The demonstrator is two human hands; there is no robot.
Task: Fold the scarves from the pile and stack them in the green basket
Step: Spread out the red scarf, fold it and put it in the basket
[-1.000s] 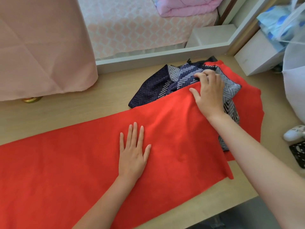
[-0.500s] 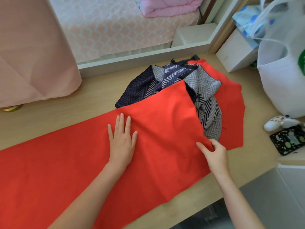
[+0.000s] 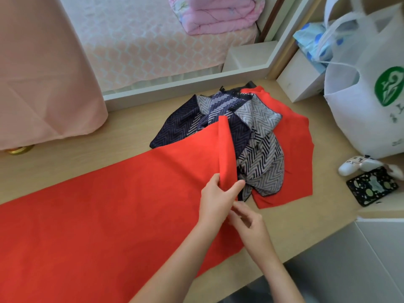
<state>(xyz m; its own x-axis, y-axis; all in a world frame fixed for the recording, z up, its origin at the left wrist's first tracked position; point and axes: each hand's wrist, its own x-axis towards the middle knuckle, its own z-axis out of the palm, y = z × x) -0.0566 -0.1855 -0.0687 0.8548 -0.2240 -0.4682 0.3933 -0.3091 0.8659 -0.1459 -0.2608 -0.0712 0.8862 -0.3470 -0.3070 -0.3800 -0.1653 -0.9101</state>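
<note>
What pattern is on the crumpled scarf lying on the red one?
Navy and grey zigzag stripes on the crumpled scarf, seen clearly in the head view.

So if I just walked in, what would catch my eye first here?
The long red scarf stretched across the wooden table, running off to the left. Next, the left hand pinching a raised fold of it at the centre, with the right hand just below. Behind them lies a crumpled navy and grey zigzag scarf.
</note>
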